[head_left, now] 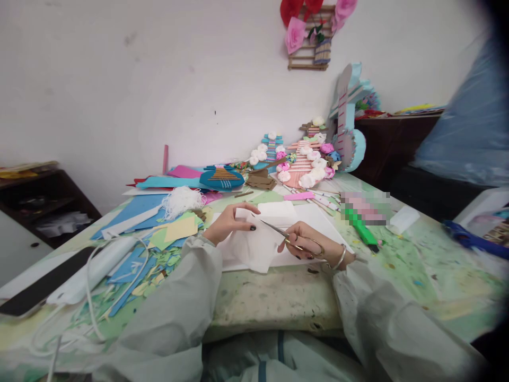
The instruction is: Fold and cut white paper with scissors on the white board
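My left hand (231,222) pinches the upper edge of a thin white tissue (256,248), which hangs down toward the table's front edge. In my right hand (303,239) is a pair of gold-handled scissors (274,228), the fingers around the loops. Their blades point up and left, across the tissue and close to my left fingertips. Whether the blades touch the tissue, I cannot tell. Beneath both hands lie white sheets (318,215), with a folded white tissue (278,210) just behind.
To the left are green and blue paper scraps (161,268), a heap of white string (183,201), a dark phone (47,281) and a white cable (88,286). A green cutter (360,229) lies right. Flower-decorated crafts (304,164) stand by the wall.
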`<state>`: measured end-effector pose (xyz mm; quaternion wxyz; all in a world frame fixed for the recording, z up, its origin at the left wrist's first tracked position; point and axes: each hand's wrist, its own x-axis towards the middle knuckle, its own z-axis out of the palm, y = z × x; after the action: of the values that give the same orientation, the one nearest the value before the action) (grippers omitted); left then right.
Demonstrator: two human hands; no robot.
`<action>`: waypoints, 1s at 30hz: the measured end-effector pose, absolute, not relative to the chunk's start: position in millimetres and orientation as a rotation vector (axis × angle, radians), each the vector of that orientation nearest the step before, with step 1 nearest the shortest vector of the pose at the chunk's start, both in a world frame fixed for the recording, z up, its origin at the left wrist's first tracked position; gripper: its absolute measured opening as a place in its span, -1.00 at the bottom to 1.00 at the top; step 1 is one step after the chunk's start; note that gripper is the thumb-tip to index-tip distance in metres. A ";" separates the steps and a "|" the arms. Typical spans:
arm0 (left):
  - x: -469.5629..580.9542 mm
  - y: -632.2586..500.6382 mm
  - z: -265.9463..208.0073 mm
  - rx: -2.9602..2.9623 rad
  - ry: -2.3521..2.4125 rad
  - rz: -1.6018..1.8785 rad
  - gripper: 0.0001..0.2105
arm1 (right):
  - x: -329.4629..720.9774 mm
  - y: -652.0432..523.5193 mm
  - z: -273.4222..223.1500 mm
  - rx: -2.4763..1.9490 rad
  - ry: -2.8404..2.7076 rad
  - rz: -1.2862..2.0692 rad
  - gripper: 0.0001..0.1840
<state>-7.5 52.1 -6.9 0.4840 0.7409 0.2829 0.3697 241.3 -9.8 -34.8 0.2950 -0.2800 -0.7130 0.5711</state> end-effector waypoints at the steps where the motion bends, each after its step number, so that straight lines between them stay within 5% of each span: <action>1: -9.5 54.7 -9.3 1.755 0.687 0.902 -0.61 | 241.3 -10.3 -34.0 -0.751 -1.887 1.513 -0.44; 10: -9.3 53.5 -10.6 1.599 0.611 0.864 -0.79 | 239.1 -13.6 -28.3 -0.709 -1.885 1.493 -0.41; 30: 2.5 48.8 -11.5 1.796 0.614 0.885 -0.80 | 237.6 -15.0 -28.0 -0.667 -1.951 1.469 -0.31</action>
<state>2.5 48.8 -11.5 0.5003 0.7425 0.2540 0.3659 237.6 -15.0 -28.0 0.3003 -0.2513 -0.7352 0.5533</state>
